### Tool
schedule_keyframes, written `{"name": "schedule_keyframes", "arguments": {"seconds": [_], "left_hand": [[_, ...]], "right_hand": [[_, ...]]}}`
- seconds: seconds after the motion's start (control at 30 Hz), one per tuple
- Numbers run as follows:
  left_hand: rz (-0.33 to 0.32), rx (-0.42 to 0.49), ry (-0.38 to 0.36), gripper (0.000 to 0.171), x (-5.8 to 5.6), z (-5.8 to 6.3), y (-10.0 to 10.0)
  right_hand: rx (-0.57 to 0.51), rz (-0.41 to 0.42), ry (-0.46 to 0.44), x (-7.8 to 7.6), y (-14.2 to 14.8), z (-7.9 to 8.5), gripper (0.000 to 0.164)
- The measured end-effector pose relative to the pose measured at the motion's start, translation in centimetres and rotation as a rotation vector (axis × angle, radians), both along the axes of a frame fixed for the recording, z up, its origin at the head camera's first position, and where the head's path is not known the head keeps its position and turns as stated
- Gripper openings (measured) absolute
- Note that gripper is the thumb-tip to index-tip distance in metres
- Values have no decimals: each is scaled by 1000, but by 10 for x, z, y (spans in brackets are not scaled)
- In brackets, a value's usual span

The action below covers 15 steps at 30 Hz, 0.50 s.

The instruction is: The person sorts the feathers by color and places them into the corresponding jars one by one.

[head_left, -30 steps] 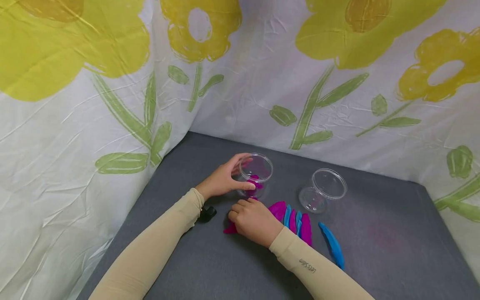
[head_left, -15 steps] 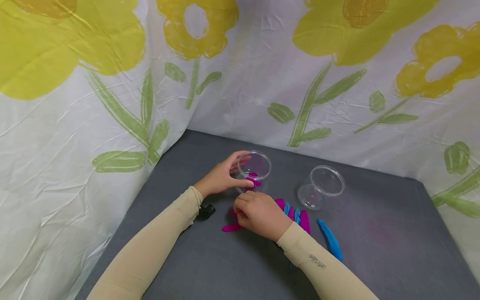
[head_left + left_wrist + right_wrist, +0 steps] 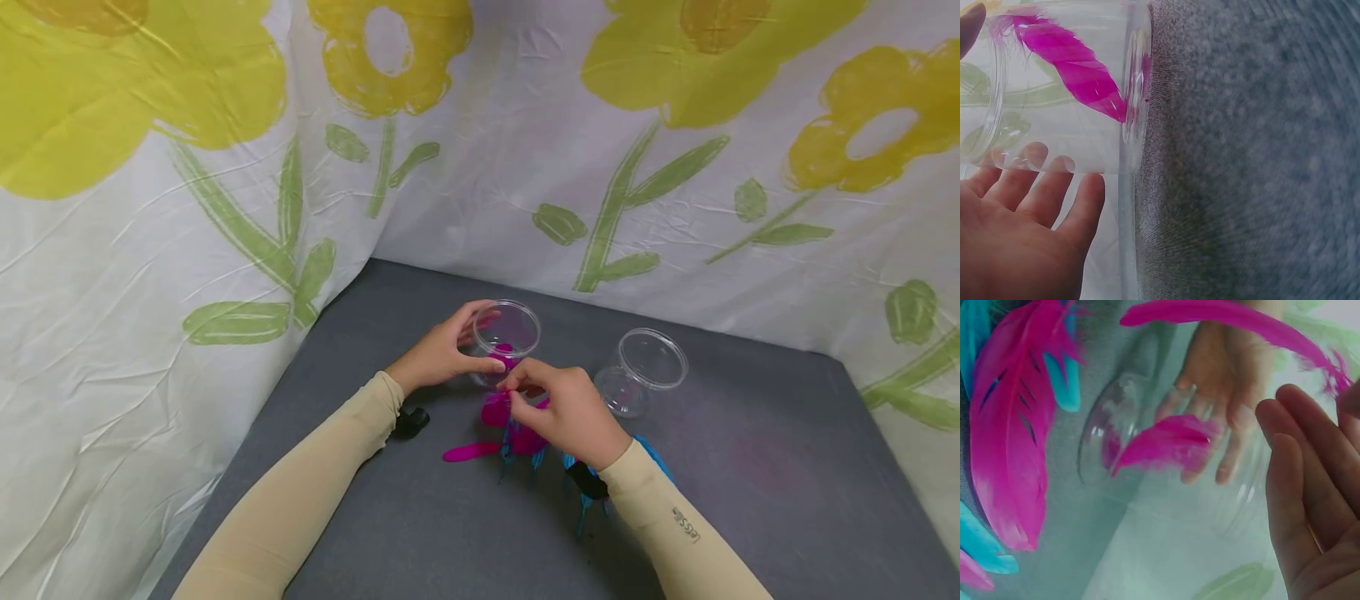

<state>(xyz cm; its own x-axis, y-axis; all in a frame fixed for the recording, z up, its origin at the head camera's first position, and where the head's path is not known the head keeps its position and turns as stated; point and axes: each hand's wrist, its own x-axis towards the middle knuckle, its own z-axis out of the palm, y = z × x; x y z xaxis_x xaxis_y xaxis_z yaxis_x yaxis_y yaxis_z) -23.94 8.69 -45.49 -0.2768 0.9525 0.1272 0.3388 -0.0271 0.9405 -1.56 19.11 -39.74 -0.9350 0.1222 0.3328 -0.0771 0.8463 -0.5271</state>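
My left hand (image 3: 450, 350) holds a clear plastic jar (image 3: 517, 332) by its side, thumb in front and fingers behind. A magenta feather (image 3: 1082, 69) leans inside the jar in the left wrist view. With thumb and fingertips, my right hand (image 3: 573, 408) pinches another magenta feather (image 3: 1222, 314) by its fluffy end, just in front of the jar. Below that hand, a row of magenta and blue feathers lies on the table, partly covered by the hand. A large magenta feather (image 3: 1010, 437) and a blue feather (image 3: 975, 537) from it show in the right wrist view.
A second clear jar (image 3: 651, 360) stands to the right of the held one. One magenta feather (image 3: 468, 452) lies at the left end of the row. The dark grey table (image 3: 795, 500) ends against a flower-printed cloth (image 3: 495, 208) at the back and left.
My right hand has lifted from the feathers, moving right and turning, and now pinches a magenta feather near the jar. The left hand keeps its hold on the jar.
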Motion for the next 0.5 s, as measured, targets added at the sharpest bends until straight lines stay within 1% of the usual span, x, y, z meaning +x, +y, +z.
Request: {"name": "schedule_keyframes", "arguments": {"seconds": [0.07, 0.2, 0.37, 0.5], "left_hand": [[7, 3, -5, 94, -2, -7, 2], [22, 3, 16, 95, -7, -19, 7], [27, -2, 50, 95, -9, -25, 9], [28, -2, 57, 95, -9, -27, 10]], "right_hand": [[-55, -21, 13, 1, 3, 4, 9], [-119, -63, 25, 2, 8, 11, 11], [-201, -104, 22, 3, 13, 24, 11], [-251, -133, 42, 3, 15, 35, 9]]}}
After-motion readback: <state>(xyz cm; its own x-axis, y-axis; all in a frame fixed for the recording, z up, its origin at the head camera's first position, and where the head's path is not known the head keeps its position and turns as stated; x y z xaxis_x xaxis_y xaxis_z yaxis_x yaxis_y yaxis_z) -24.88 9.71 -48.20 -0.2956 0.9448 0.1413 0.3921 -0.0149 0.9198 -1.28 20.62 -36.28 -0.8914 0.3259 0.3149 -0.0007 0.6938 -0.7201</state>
